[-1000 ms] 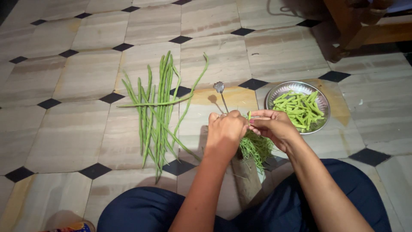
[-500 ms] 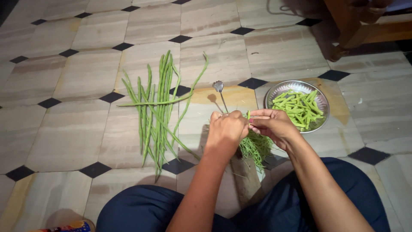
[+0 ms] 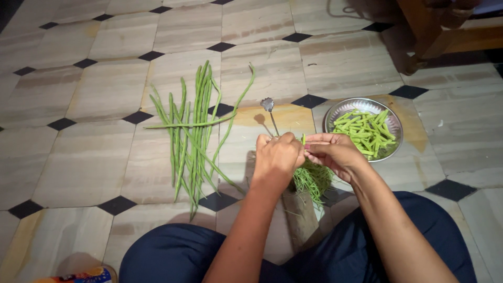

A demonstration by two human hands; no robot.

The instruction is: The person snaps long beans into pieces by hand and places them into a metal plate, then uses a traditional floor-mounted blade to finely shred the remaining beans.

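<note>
Head cam: both hands, left hand (image 3: pixel 276 157) & right hand (image 3: pixel 335 153), pinch one short green bean piece (image 3: pixel 303 140); round steel plate (image 3: pixel 387 116) approx half-filled w/ cut pieces, long green bean pile (image 3: pixel 191 133) uncut.

Left hand (image 3: pixel 276 156) and right hand (image 3: pixel 335 154) pinch a green bean piece (image 3: pixel 303 140) beside a steel plate (image 3: pixel 333 116) of cut beans.

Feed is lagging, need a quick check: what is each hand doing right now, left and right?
Left hand: closed, pinching one end of a green bean piece.
Right hand: closed, fingers pinching the same bean piece from the other side.
</note>
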